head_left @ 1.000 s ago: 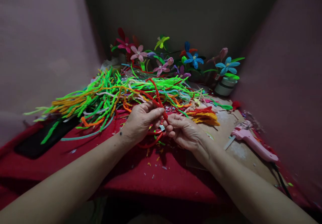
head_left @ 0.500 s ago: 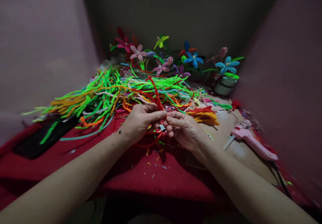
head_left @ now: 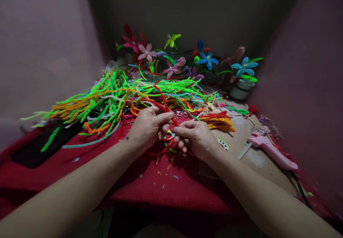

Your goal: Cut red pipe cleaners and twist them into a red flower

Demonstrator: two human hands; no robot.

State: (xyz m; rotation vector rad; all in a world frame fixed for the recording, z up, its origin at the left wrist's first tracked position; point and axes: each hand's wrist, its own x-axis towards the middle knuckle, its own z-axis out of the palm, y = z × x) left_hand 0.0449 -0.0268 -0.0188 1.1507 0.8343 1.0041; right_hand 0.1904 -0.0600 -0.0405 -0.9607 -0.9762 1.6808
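Note:
Between my hands is a red pipe cleaner (head_left: 164,98), its free ends slanting up and away to the left. My left hand (head_left: 152,124) pinches it between thumb and fingers. Just to the right, my right hand (head_left: 195,136) grips its lower end with thumb and forefinger. A short red stretch shows between the two thumbs. Below the hands, partly hidden by them, a pair of red-handled scissors (head_left: 157,154) appears to lie on the red cloth (head_left: 166,188) among small scraps.
A heap of green, orange and other pipe cleaners (head_left: 112,99) spreads behind my hands. Pipe-cleaner flowers (head_left: 147,53) stand at the back. To the right, a pink glue gun (head_left: 270,150) rests on a cardboard sheet (head_left: 257,163). A black flat object (head_left: 40,148) lies at left.
My hands have moved slightly apart, the right one a little down and to the right. More of the red pipe cleaner shows between the thumbs, and its upper end leans further left.

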